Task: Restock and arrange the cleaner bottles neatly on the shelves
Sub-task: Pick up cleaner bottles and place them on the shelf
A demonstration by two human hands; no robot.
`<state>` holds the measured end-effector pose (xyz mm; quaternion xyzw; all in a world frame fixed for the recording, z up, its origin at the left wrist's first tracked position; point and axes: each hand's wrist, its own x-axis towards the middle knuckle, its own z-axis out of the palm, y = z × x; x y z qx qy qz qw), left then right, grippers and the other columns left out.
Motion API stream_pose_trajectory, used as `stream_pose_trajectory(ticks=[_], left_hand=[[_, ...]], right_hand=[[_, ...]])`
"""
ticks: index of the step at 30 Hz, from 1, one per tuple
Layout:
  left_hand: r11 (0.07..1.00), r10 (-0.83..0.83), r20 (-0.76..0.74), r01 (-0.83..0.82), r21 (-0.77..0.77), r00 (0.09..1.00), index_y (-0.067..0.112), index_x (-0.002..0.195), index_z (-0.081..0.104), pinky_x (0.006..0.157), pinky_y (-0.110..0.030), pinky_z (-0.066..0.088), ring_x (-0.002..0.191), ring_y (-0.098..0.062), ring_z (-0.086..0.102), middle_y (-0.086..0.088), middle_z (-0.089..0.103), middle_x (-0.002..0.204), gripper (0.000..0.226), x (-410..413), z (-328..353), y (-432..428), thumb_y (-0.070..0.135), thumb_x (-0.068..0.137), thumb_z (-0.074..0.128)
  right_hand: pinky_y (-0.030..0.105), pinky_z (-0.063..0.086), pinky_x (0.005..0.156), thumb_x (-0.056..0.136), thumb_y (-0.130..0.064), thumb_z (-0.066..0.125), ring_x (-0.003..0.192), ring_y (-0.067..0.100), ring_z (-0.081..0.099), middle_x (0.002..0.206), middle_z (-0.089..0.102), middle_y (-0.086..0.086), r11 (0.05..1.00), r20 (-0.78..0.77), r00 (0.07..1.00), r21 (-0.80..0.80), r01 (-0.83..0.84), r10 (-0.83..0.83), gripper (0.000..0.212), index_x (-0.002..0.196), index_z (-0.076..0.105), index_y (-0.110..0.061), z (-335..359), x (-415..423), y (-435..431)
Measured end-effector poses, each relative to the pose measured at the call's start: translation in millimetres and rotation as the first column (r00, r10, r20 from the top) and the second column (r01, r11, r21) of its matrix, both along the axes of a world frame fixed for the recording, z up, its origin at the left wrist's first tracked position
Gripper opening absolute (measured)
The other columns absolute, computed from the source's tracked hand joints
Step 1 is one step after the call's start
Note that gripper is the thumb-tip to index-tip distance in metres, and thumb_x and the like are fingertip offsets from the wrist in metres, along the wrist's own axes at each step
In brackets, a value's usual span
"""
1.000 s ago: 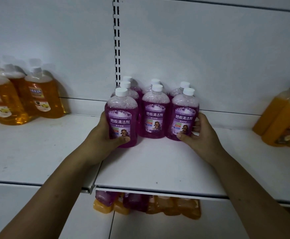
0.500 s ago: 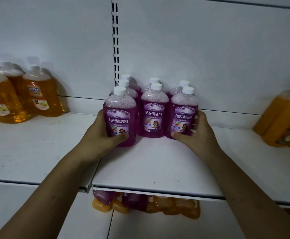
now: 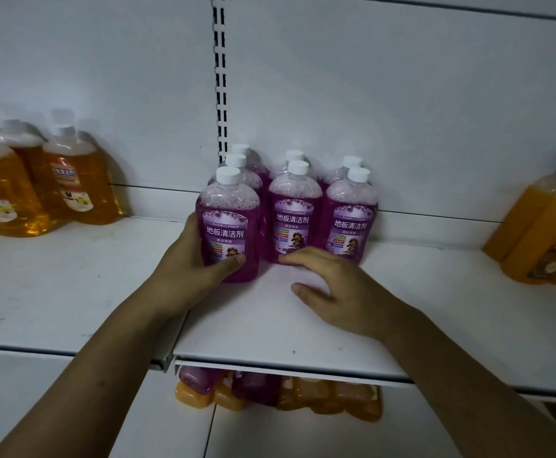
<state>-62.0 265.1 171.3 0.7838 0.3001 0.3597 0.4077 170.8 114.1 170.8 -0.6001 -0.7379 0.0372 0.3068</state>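
Under the shelf (image 3: pixel 270 332) lip, lower bottles (image 3: pixel 270 391), purple and orange, are showing dimly. Above, the left hand (image 3: pixel 187 262) is gripping the front-left purple bottle (image 3: pixel 228 223), fingers wrapping behind it and thumb pressing its glossy label, likely to square it with the row. The right hand (image 3: pixel 339 289) is holding nothing, fingers loosely spread low over the shelf, tips reaching the middle bottle (image 3: pixel 294 223) at its base. 7 clear, round-shouldered plastic bottles with white caps are standing in 3 columns against the smooth white back panel (image 3: pixel 402 110). Orange bottles (image 3: pixel 71 183) are sitting well apart.
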Motion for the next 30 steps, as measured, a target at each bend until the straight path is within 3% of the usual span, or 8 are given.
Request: stream_pose_trajectory(ticks=[2,5,10,13,19,24,28,30], left_hand=[[1.000,0.003,-0.014,-0.003,0.006,1.000,0.032,0.154,0.037,0.095,-0.016,0.053,0.116,0.009,0.064,0.023,0.063,0.134,0.080,0.2,0.0,0.5,0.022,0.089,0.083],[1.000,0.001,-0.052,0.000,0.014,0.999,0.032,0.154,0.035,0.084,-0.001,0.048,0.110,0.018,0.061,0.030,0.060,0.130,0.079,2.4,2.0,0.3,0.020,0.091,0.081],[1.000,-0.012,-0.079,0.012,0.005,0.997,0.035,0.155,0.032,0.099,-0.023,0.053,0.116,0.008,0.064,0.026,0.064,0.132,0.081,1.7,2.0,5.4,0.024,0.092,0.080],[1.000,-0.005,-0.075,0.005,0.002,0.997,0.033,0.155,0.034,0.100,-0.025,0.053,0.115,0.006,0.065,0.023,0.065,0.132,0.080,0.7,2.5,3.4,0.025,0.091,0.081],[0.999,0.005,-0.028,-0.006,-0.043,1.000,0.034,0.153,0.038,0.101,-0.030,0.054,0.116,0.003,0.067,0.020,0.067,0.132,0.088,0.8,5.5,-2.7,0.036,0.077,0.082],[0.994,0.023,-0.020,-0.025,-0.105,1.000,0.034,0.152,0.041,0.109,-0.043,0.053,0.119,-0.001,0.066,0.017,0.067,0.133,0.086,-1.5,7.3,-6.3,0.031,0.075,0.078],[0.997,0.053,-0.074,-0.058,-0.058,0.996,0.034,0.161,0.029,0.116,-0.044,0.047,0.128,0.006,0.056,0.015,0.055,0.150,0.094,-9.6,15.6,-15.7,0.029,0.086,0.086],[0.991,0.132,-0.129,-0.131,0.015,0.983,0.032,0.165,0.018,0.120,-0.043,0.039,0.145,-0.007,0.045,0.007,0.040,0.165,0.102,-16.4,22.0,-27.6,0.038,0.087,0.083]], right_hand=[[0.015,0.036,0.114,0.101,-0.016,0.067,0.136,-0.005,0.049,0.148,0.056,-0.011,0.996,-0.047,0.999,-0.092,0.000,-0.005,0.053,0.151,0.051,-0.019,-0.7,-0.8,1.6],[0.009,0.034,0.112,0.099,-0.008,0.068,0.136,-0.010,0.048,0.151,0.053,-0.010,0.989,-0.134,0.990,-0.143,0.025,-0.044,0.062,0.155,0.044,-0.020,-1.3,0.9,4.1],[0.009,0.033,0.113,0.093,0.004,0.068,0.135,-0.007,0.050,0.148,0.055,-0.010,0.992,-0.153,0.986,-0.113,0.049,-0.066,0.074,0.158,0.040,-0.018,-5.5,5.2,9.4],[0.009,0.033,0.114,0.094,0.004,0.068,0.137,-0.011,0.048,0.151,0.054,-0.010,0.989,-0.164,0.985,-0.141,0.034,-0.057,0.072,0.158,0.042,-0.017,-5.3,6.5,7.0],[0.028,0.042,0.118,0.096,-0.008,0.070,0.137,0.000,0.053,0.145,0.059,-0.010,0.997,-0.117,0.991,-0.056,0.054,-0.060,0.059,0.151,0.053,-0.020,-5.8,12.6,-1.7],[0.026,0.051,0.106,0.096,-0.011,0.072,0.121,0.005,0.063,0.128,0.068,-0.009,0.995,-0.076,0.993,0.033,0.094,-0.092,0.040,0.135,0.068,-0.018,2.1,19.2,-11.7],[0.024,0.052,0.101,0.097,-0.022,0.073,0.118,-0.001,0.061,0.126,0.066,-0.012,0.989,-0.050,0.988,0.005,0.147,-0.146,0.037,0.134,0.067,-0.024,13.3,19.4,-26.7],[0.027,0.052,0.102,0.097,-0.032,0.072,0.119,0.000,0.059,0.131,0.063,-0.014,0.984,-0.015,0.984,-0.007,0.178,-0.178,0.041,0.137,0.063,-0.027,15.8,12.4,-38.6]])
